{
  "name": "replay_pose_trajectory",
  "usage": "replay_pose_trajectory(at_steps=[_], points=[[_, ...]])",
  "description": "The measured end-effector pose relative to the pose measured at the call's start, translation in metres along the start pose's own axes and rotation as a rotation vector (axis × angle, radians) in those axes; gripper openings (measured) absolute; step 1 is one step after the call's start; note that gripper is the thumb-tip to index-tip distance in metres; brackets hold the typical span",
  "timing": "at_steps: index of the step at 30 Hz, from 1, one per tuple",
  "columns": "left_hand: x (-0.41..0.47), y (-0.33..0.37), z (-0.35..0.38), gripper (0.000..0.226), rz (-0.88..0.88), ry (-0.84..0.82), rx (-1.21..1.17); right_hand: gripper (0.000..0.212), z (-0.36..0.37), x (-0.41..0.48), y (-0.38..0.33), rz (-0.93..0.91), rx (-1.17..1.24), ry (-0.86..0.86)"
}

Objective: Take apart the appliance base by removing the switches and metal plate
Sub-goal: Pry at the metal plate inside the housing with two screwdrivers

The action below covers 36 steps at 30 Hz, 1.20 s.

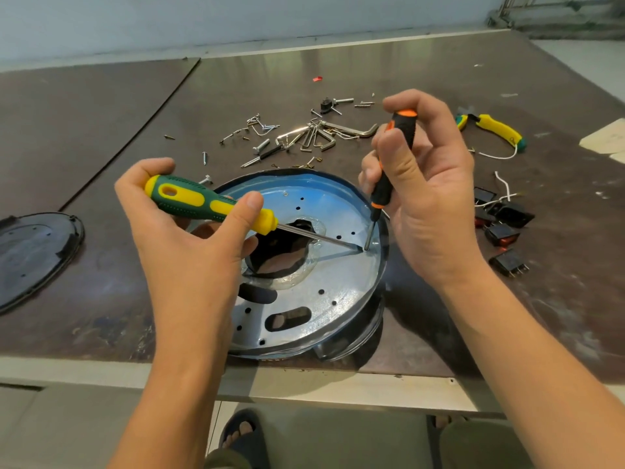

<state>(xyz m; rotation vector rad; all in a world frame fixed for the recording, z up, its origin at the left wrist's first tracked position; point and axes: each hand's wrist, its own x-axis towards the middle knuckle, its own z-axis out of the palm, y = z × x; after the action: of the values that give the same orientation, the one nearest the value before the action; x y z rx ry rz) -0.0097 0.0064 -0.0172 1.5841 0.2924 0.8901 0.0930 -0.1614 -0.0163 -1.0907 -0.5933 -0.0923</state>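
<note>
While my left fingers [152, 165] grip a green-and-yellow screwdriver [203, 204] and my right fingers [416, 99] a black-and-orange screwdriver [389, 170], their tips meet on the round shiny metal plate [338, 282] on the bench [101, 130]: stiff, probably sharp-edged, best lifted by its rim.

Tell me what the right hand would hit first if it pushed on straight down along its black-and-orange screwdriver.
The round silvery metal plate, near its right rim; the black-and-orange screwdriver tip seems to touch it there.
</note>
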Motion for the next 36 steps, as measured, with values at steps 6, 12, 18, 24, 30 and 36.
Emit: replay_pose_trajectory(at_steps=[6, 12, 18, 24, 30, 36], points=[[0.001, 0.0, 0.001, 0.064, 0.015, -0.006, 0.029, 0.026, -0.005, 0.006, -0.006, -0.083, -0.182, 0.004], [0.003, -0.003, 0.001, 0.064, 0.006, -0.007, 0.032, 0.04, -0.004, 0.007, -0.009, -0.091, -0.143, -0.092], [0.003, -0.002, 0.001, 0.065, 0.011, 0.007, 0.061, 0.022, -0.012, 0.008, -0.009, -0.044, -0.163, -0.077], [0.003, -0.001, 0.001, 0.067, 0.017, 0.014, 0.104, 0.021, -0.003, 0.006, -0.011, -0.084, -0.229, -0.093], [0.002, 0.001, 0.002, 0.071, 0.042, 0.02, 0.16, 0.033, 0.002, 0.005, -0.005, -0.094, -0.179, -0.101], [0.003, 0.001, 0.002, 0.069, 0.034, 0.01, 0.15, 0.027, -0.006, 0.008, -0.005, -0.051, -0.108, -0.077]])
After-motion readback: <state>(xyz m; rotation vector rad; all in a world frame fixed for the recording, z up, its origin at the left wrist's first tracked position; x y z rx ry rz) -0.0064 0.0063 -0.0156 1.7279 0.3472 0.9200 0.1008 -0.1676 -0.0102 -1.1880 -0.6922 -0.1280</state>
